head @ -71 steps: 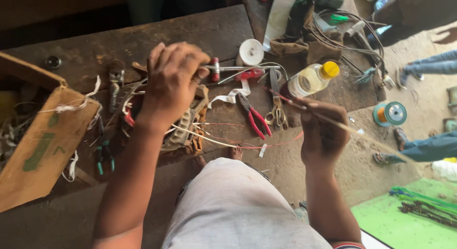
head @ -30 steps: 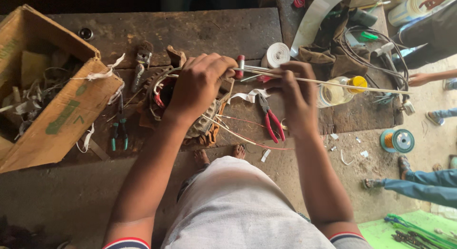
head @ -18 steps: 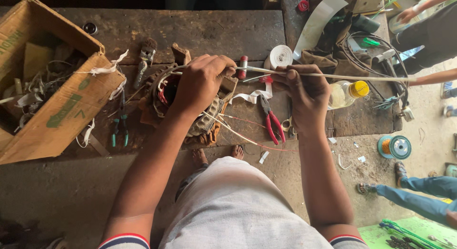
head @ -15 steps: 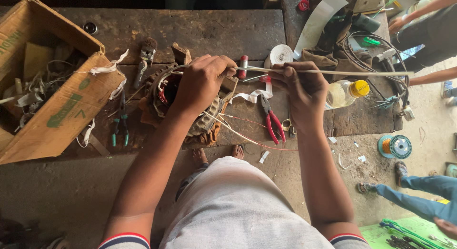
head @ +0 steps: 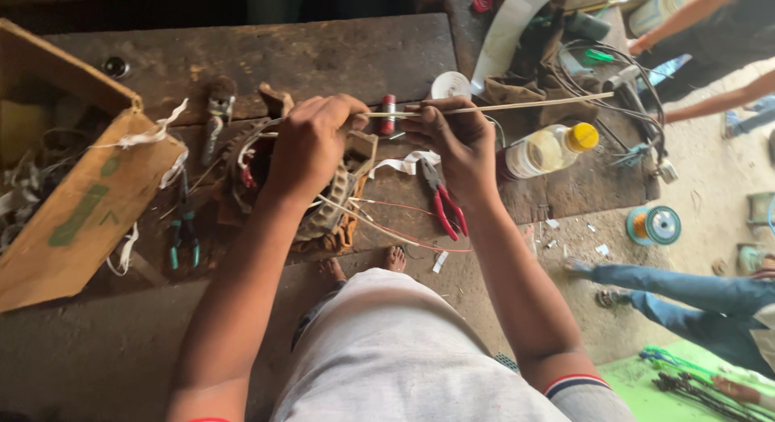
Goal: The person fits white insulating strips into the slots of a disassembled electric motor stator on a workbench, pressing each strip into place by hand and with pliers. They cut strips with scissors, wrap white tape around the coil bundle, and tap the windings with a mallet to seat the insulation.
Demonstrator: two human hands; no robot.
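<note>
Left hand clamps its fingers on the motor stator mid-worktop, dark and scarred; right hand pinches a thin pale stick above it, red pliers beside, dusty concrete floor to the right

Dark wooden workbench (scuffed) carries cardboard box; red pliers; bottle.

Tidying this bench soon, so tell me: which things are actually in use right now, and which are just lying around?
In use:
left hand on the wound motor stator
right hand pinching the thin pale tube

Lying about:
red-handled pliers
green-handled pliers
yellow-capped bottle
cardboard box
wire spool on the floor
</note>
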